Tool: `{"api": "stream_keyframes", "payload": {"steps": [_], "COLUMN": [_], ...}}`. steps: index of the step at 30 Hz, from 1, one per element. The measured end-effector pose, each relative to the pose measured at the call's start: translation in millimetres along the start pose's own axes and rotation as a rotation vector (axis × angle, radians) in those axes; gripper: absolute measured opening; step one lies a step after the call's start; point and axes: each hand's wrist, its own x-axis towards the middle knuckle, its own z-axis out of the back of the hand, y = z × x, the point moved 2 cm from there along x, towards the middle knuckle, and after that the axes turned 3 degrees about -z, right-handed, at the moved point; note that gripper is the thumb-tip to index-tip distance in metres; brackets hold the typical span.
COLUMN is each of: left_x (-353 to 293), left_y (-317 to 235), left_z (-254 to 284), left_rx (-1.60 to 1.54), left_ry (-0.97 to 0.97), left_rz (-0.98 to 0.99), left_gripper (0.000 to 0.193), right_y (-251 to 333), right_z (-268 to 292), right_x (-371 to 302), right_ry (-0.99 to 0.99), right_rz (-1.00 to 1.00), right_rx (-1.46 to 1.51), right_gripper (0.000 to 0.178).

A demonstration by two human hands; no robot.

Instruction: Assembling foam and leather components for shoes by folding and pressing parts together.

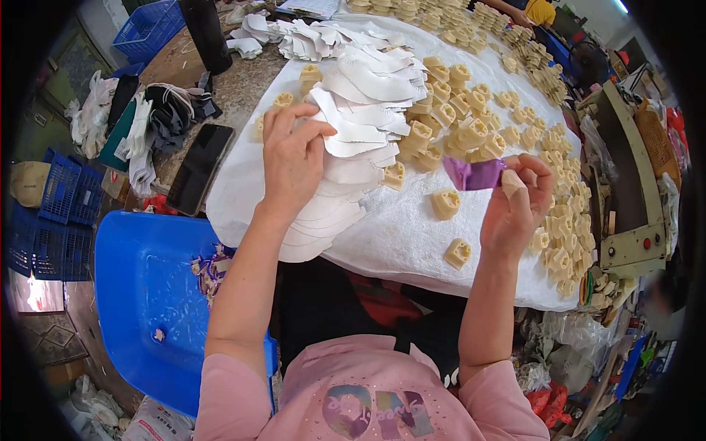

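White, curved flat pieces with finely notched edges (360,110) lie in an overlapping fan on a cloth-covered worktable (382,220), in front of the worker. The left hand (294,158) is at the fan's left edge, thumb and forefinger curled against a piece; whether they pinch it or only touch it cannot be told. The right hand (518,195) grips a glossy purple strip (476,175) between thumb and fingers, raised near the cream moulded hollow parts (471,132), with a pale cover apparently on the thumb.

The step in hand appears to be handling one white piece at the fan while the purple strip is held apart. The next move seems to call for a light fingertip hold, so that one piece parts cleanly from its overlapping neighbours.

Containers: a blue plastic tub (121,294), below the table at the worker's left, holds a small heap of purple and cream scraps (212,272) by its right wall and one loose scrap (159,335) on its floor. Farther left stand slotted blue baskets (70,191), their contents unclear.
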Motion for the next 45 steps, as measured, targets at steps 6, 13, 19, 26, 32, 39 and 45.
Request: {"api": "stream_keyframes", "payload": {"steps": [6, 13, 19, 26, 32, 39, 45], "left_x": [-20, -45, -70, -83, -82, -98, -103], "left_y": [-15, -36, -22, -37, -58, -127, -134], "left_z": [19, 29, 29, 27, 35, 27, -8], "left_rx": [0.050, -0.021, -0.666, -0.140, 0.343, -0.209, -0.503], "left_ry": [0.053, 0.079, -0.047, 0.081, 0.133, 0.362, 0.387], "left_rz": [0.079, 0.174, 0.657, 0.486, 0.015, 0.045, 0.267], "left_gripper": [0.028, 0.026, 0.015, 0.024, 0.041, 0.050, 0.036], "right_y": [21, 24, 23, 17, 17, 27, 32], "right_z": [14, 10, 14, 14, 16, -4, -6], "right_x": [-19, -55, -62, -69, -72, -82, -83], "right_ry": [0.043, 0.266, 0.301, 0.296, 0.346, 0.573, 0.611], "right_rz": [0.025, -0.017, 0.028, -0.026, 0.022, 0.205, 0.246], "right_rx": [-0.212, -0.458, -0.527, -0.515, -0.591, -0.852, -0.837], "right_gripper": [0.025, 0.020, 0.019, 0.017, 0.019, 0.026, 0.033]}}
